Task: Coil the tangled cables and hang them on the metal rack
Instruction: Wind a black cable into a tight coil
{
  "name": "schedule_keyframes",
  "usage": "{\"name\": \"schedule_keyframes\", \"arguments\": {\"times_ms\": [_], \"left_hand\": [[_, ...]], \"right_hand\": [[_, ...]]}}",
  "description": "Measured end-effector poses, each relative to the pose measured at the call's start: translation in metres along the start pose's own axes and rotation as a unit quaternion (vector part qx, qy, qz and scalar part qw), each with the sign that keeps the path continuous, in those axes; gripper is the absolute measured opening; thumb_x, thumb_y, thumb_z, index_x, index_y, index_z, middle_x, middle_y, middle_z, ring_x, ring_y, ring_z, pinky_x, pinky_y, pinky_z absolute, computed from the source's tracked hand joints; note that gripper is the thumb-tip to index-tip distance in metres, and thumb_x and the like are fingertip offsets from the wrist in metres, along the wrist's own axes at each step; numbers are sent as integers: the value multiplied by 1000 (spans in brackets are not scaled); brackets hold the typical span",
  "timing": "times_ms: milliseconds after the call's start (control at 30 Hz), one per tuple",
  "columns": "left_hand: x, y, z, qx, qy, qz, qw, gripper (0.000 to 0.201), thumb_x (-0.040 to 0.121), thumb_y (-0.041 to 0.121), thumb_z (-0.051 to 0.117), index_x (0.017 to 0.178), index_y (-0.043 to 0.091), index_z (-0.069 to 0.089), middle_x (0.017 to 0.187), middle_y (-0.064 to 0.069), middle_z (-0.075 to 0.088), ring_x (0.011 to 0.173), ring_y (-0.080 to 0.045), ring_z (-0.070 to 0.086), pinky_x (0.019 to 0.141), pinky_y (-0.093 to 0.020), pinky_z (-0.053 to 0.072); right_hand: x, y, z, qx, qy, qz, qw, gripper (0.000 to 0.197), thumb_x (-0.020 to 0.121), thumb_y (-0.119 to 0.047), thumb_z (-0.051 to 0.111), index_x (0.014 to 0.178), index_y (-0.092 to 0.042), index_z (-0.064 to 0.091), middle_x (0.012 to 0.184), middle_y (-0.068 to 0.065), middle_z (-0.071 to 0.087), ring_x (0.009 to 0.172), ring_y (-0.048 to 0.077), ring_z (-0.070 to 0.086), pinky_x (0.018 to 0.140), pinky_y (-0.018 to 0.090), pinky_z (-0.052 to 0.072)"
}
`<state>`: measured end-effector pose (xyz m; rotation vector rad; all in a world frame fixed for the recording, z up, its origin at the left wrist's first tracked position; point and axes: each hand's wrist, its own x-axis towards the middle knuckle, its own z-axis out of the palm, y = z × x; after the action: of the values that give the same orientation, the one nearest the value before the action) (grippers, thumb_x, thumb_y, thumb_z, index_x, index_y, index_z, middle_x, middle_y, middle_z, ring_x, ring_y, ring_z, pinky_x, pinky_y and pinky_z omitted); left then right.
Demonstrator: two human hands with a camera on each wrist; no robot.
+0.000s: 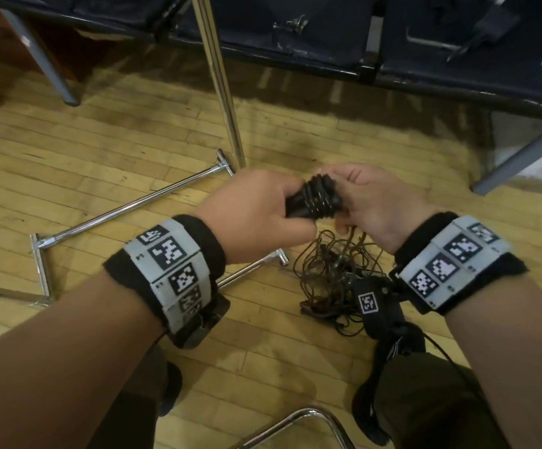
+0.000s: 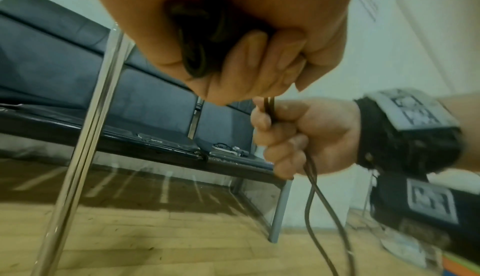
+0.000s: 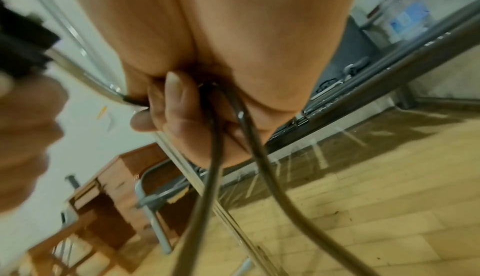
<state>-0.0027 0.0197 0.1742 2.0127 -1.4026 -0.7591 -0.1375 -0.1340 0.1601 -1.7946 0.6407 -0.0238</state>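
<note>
Our left hand [image 1: 256,212] grips a tight black cable coil [image 1: 315,197]; our right hand [image 1: 373,202] pinches its trailing strands. A tangled cable pile [image 1: 331,270] waits on the floor beside the chrome rack [image 1: 221,82]; nothing seems hung yet.

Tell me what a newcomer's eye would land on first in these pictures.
First, the two hands meeting mid-frame: the left hand grips a tight black cable coil while the right hand holds loose strands running down from it. Next, the tangled cables heaped on the wooden floor below, and the chrome metal rack rising just behind.
</note>
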Motion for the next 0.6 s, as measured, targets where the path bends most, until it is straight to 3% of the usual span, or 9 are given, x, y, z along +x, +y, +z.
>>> {"name": "schedule_keyframes", "arguments": {"times_ms": [100,167,233,333,433,500,600], "left_hand": [[4,-4,-4,-5,69,-39,997,19,77,49,65,80,30,66,57,10,59,48,1,54,40,-12,37],[11,-12,-8,55,97,-83,990,18,84,47,66,79,30,62,62,7,60,49,-4,54,40,-14,34],[15,-24,-14,143,95,-123,977,22,91,41,67,76,28,57,67,5,60,55,-7,53,44,-20,33],[16,-42,-13,241,-1,-186,953,21,95,37,66,83,24,55,77,2,61,63,-10,55,48,-24,36],[14,-43,6,292,-135,-175,930,19,98,35,64,88,21,57,79,1,60,63,-11,53,51,-26,36],[13,-37,16,311,-196,-139,920,20,100,34,63,85,21,59,77,2,59,62,-11,52,51,-25,35],[9,-26,23,310,-224,-110,917,15,98,33,66,92,21,63,79,2,61,64,-11,52,51,-24,35]], "right_hand": [[1,4,20,-57,-11,48,997,40,109,-41,43,94,-14,68,66,-2,53,60,23,45,55,38,41],[1,2,31,-119,-21,53,991,44,109,-46,38,87,-19,65,57,-10,52,50,14,46,50,31,40],[1,-5,36,-228,-70,36,970,41,108,-48,36,91,-25,66,65,-12,57,53,5,50,53,24,39],[-5,-18,47,-369,-161,3,915,29,108,-46,41,99,-31,65,79,-10,58,70,3,53,58,25,36],[-11,-28,56,-429,-184,-44,883,26,105,-41,48,99,-27,69,80,-9,60,71,5,56,58,26,43],[-14,-32,53,-422,-163,-77,888,20,102,-39,54,98,-28,70,82,-12,62,73,2,57,61,22,46],[-18,-33,39,-373,-113,-100,916,17,100,-42,59,93,-32,71,80,-14,64,77,1,58,63,18,44]]}}
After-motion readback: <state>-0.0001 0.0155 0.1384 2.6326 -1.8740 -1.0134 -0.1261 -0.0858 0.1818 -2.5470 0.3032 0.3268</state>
